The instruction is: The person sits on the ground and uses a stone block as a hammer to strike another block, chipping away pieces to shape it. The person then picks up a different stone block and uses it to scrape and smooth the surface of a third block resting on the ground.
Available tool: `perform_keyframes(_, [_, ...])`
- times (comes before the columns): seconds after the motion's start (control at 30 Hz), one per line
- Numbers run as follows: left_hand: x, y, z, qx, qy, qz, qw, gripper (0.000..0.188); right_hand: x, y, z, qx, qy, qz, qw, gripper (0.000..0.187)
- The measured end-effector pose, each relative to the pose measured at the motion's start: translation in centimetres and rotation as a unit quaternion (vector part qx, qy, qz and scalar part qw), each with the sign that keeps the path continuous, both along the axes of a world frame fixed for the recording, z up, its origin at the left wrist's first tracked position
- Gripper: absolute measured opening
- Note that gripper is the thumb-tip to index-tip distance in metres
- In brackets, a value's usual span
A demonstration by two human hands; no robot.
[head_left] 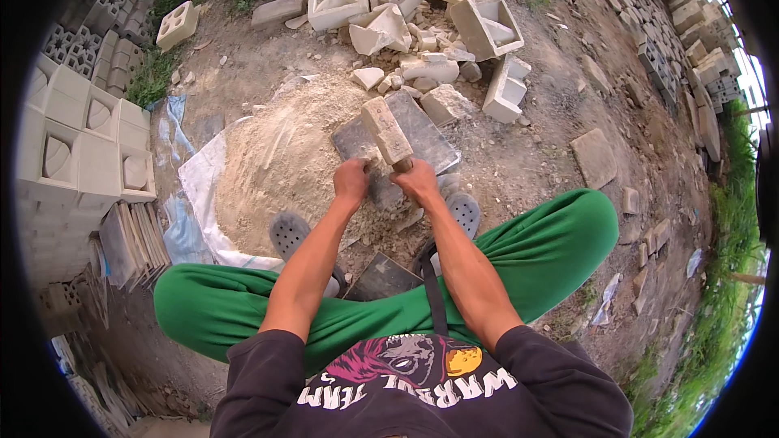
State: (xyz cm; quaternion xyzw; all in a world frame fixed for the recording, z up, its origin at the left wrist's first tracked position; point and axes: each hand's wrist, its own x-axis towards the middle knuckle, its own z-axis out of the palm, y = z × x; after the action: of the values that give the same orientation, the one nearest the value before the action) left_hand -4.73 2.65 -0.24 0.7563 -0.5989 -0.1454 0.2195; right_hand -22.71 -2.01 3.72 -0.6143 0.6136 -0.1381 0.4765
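Observation:
My right hand [416, 182] is wrapped round the short handle of a mallet [387, 130]. Its blocky, dust-covered head is raised over a dark flat slab [430, 134] on the ground between my feet. Close by on the left, my left hand [351, 182] is closed at the slab's near left edge. Whatever its fingers hold is hidden. A heap of pale crushed powder [280, 146] lies on a white sheet [203, 182] to the left, reaching up to the slab.
Beyond the slab rises a pile of broken pale blocks [381, 30], with a hollow block [487, 26] at its right. Patterned blocks [65, 105] are stacked at the left, above leaning boards [134, 235]. A flat stone [594, 158] lies at the right.

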Motion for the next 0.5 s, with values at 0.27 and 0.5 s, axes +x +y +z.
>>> perform_keyframes(0.27, [-2.2,-1.3,1.2,0.021,0.039,-0.009,0.999,0.016,-1.4,0.5,-3.2,-0.051,-0.043,-0.023,0.998,0.030])
perform_keyframes(0.5, [-0.7,0.0,0.9,0.016,0.038,0.014,0.999,0.017,0.0,0.4,2.6,0.025,-0.067,-0.082,0.994,0.028])
